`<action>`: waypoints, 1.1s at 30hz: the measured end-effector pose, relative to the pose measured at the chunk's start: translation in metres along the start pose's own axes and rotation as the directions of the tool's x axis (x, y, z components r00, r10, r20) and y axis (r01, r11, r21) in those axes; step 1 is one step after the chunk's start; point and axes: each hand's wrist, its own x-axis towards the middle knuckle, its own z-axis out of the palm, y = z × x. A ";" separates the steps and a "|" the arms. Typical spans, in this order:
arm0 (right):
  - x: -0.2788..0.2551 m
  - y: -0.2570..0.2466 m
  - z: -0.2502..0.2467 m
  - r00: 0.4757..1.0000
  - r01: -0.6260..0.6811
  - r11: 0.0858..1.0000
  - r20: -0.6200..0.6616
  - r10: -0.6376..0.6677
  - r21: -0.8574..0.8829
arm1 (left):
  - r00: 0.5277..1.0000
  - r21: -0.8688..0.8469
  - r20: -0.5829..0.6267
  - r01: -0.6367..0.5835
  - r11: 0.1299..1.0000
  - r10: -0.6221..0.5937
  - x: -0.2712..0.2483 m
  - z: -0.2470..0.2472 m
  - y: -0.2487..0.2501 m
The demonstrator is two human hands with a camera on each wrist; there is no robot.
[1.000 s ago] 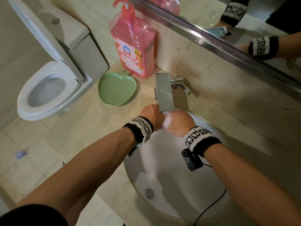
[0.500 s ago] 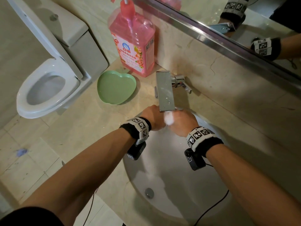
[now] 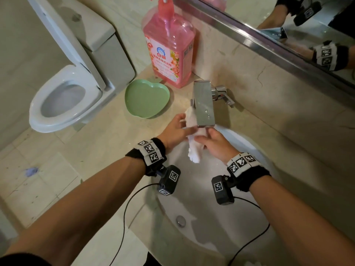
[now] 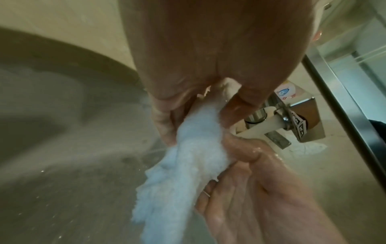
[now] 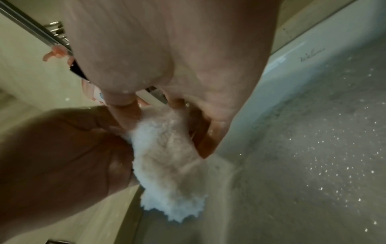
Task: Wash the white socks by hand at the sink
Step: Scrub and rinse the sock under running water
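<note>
A wet, fluffy white sock (image 3: 194, 150) hangs between my two hands under the square steel faucet (image 3: 204, 104), above the white sink basin (image 3: 207, 204). My left hand (image 3: 183, 127) grips the sock's upper part between thumb and fingers (image 4: 165, 122). My right hand (image 3: 204, 138) holds the sock's middle from the other side, thumb (image 5: 125, 113) over it. The sock's loose end (image 5: 175, 203) dangles toward the basin. Its top end is hidden behind the faucet and my fingers.
A pink detergent bottle (image 3: 170, 50) and a green heart-shaped dish (image 3: 147, 98) stand on the counter left of the faucet. The drain (image 3: 180, 220) sits in the wet basin. A toilet (image 3: 65, 100) is at the left, a mirror (image 3: 288, 25) behind the counter.
The sock was bunched up inside my closed hands under the faucet. Now my hands have parted a little and the sock is drawn out long, its end hanging down.
</note>
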 end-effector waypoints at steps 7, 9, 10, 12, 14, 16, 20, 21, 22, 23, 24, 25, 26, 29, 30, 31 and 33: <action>-0.006 0.005 0.004 0.993 -0.018 0.997 -0.120 0.008 -0.079 | 0.996 0.088 0.064 0.060 0.994 -0.066 -0.009 0.002 -0.005; -0.005 0.003 0.002 0.991 -0.028 0.999 -0.130 0.024 -0.032 | 0.997 0.120 0.033 0.070 0.990 -0.074 -0.010 0.003 -0.008; -0.005 0.003 0.002 0.989 -0.030 0.999 -0.143 0.028 -0.011 | 0.997 0.113 0.006 0.079 0.990 -0.080 -0.010 0.004 -0.009; -0.006 0.003 0.000 0.981 -0.020 1.000 -0.192 0.017 -0.017 | 0.995 0.092 -0.060 0.084 0.992 -0.079 -0.007 0.007 -0.012; -0.010 0.003 -0.004 0.973 -0.006 0.999 -0.233 -0.005 -0.046 | 0.994 0.099 -0.099 0.055 0.994 -0.045 -0.007 0.011 -0.013; -0.015 0.002 -0.010 0.967 -0.002 0.999 -0.256 -0.011 -0.049 | 0.994 0.133 -0.111 0.023 0.991 -0.008 -0.008 0.014 -0.014; -0.025 -0.002 -0.021 0.974 -0.042 0.997 -0.226 0.025 -0.071 | 0.997 0.086 -0.072 0.035 0.996 -0.029 -0.010 0.021 -0.011; -0.027 -0.003 -0.023 0.983 -0.057 0.995 -0.181 0.040 -0.088 | 0.998 0.074 -0.054 0.048 0.996 -0.044 -0.010 0.022 -0.011; -0.030 -0.004 -0.024 0.990 -0.070 0.993 -0.133 0.056 -0.100 | 0.997 0.080 -0.042 0.062 0.995 -0.059 -0.010 0.024 -0.010; -0.032 -0.005 -0.025 0.993 -0.076 0.992 -0.097 0.066 -0.102 | 0.997 0.091 -0.032 0.073 0.993 -0.070 -0.010 0.025 -0.010; -0.035 -0.006 -0.025 0.995 -0.071 0.993 -0.081 0.063 -0.096 | 0.997 0.100 -0.018 0.076 0.992 -0.075 -0.010 0.027 -0.009; -0.036 -0.007 -0.025 0.995 -0.062 0.994 -0.087 0.054 -0.091 | 0.997 0.105 0.004 0.072 0.992 -0.073 -0.010 0.027 -0.009; -0.037 -0.007 -0.025 0.993 -0.056 0.995 -0.111 0.046 -0.087 | 0.997 0.109 0.027 0.063 0.992 -0.066 -0.010 0.028 -0.008; -0.036 -0.006 -0.026 0.982 -0.057 0.996 -0.184 0.045 -0.064 | 0.999 0.135 0.024 0.024 0.991 -0.028 -0.011 0.028 -0.007; -0.035 -0.005 -0.025 0.981 -0.062 0.997 -0.189 0.050 -0.055 | 1.000 0.146 -0.002 0.009 0.989 -0.009 -0.012 0.027 -0.007; -0.034 -0.005 -0.024 0.981 -0.065 0.997 -0.188 0.055 -0.049 | 0.999 0.147 -0.032 -0.004 0.989 0.009 -0.012 0.026 -0.007; -0.031 -0.005 -0.022 0.980 -0.062 0.998 -0.190 0.054 -0.033 | 0.993 0.149 -0.108 -0.027 0.988 0.044 -0.013 0.023 -0.008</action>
